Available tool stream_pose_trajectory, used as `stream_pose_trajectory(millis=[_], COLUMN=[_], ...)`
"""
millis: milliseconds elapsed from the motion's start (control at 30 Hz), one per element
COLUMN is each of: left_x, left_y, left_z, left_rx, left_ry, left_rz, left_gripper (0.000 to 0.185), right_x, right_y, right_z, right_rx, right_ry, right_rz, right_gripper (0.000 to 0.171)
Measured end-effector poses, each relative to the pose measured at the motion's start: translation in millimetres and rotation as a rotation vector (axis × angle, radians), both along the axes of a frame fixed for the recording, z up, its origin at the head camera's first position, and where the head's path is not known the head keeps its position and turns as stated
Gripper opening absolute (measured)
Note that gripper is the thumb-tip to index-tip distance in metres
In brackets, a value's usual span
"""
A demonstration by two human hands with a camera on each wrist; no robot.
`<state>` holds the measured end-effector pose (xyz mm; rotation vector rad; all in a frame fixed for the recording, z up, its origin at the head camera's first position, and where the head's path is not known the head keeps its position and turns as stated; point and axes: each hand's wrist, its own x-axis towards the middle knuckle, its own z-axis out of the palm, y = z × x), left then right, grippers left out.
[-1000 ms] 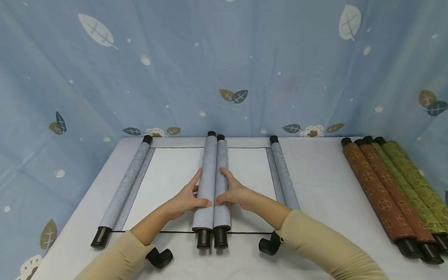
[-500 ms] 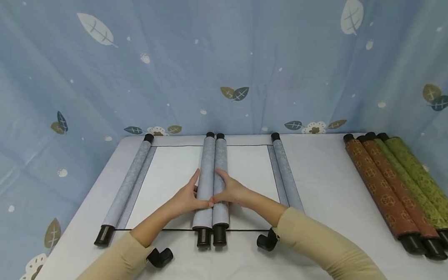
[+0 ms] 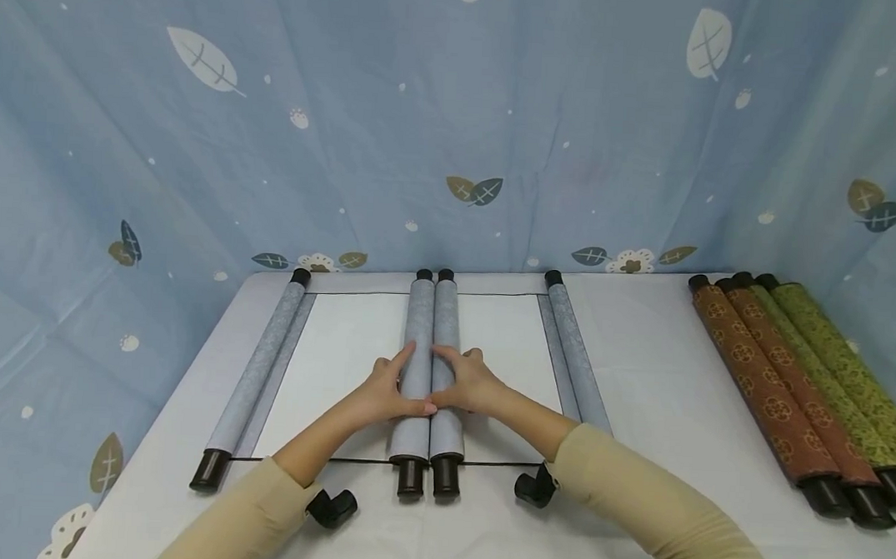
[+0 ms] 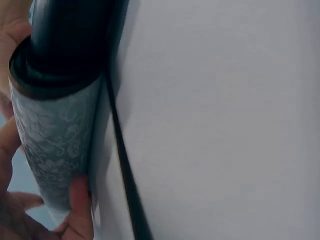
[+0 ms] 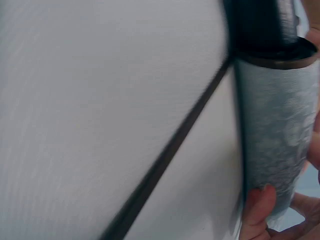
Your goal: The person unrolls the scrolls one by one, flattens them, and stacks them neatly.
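Two grey-blue patterned hanging scrolls lie partly unrolled on the table, their thick rolled parts side by side in the middle. My left hand [image 3: 379, 397] holds the left scroll's roll [image 3: 418, 311], thumb and forefinger spread along it. My right hand [image 3: 475, 385] grips the right scroll's roll [image 3: 447, 313] in mirror fashion. Both thumb tips come close together between the rolls. In the left wrist view a fingertip [image 4: 80, 197] presses the side of the roll [image 4: 55, 130]. The right wrist view likewise has a fingertip [image 5: 260, 202] against the patterned roll [image 5: 275, 120].
Thin outer rolls lie at the left [image 3: 260, 363] and right [image 3: 576, 352], with white paper [image 3: 343, 342] stretched inward. Brown scrolls [image 3: 766, 385] and green scrolls [image 3: 842, 372] rest at far right. A blue leaf-print curtain [image 3: 394, 127] hangs behind the table.
The fingers of both hands have shifted slightly on the rolls, knuckles now higher over them. The two rolls stay side by side in about the same place.
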<state>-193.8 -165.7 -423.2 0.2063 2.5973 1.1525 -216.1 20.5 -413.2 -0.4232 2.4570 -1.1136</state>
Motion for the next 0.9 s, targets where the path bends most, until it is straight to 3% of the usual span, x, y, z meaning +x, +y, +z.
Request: stream_pose_trajectory(millis=[333, 600, 900], left_x=[-2.5, -0.5, -1.6], left_y=[-3.2, -10.6, -11.5], left_z=[0.0, 2.8, 5.2], left_rx=[0.022, 0.068, 0.005], left_ry=[-0.054, -0.071, -0.134], left_rz=[-0.018, -0.009, -0.023], left_gripper=[0.105, 0.097, 0.082], right_x=[-2.5, -5.2, -5.1], right_y=[8.3, 21.1, 24.2], right_z=[1.6, 0.0, 2.1], right_rx=[-0.005, 0.012, 0.057], right_ry=[-0.061, -0.076, -0.119], right_rz=[0.018, 0.003, 0.073], right_gripper=[0.083, 0.070, 0.063])
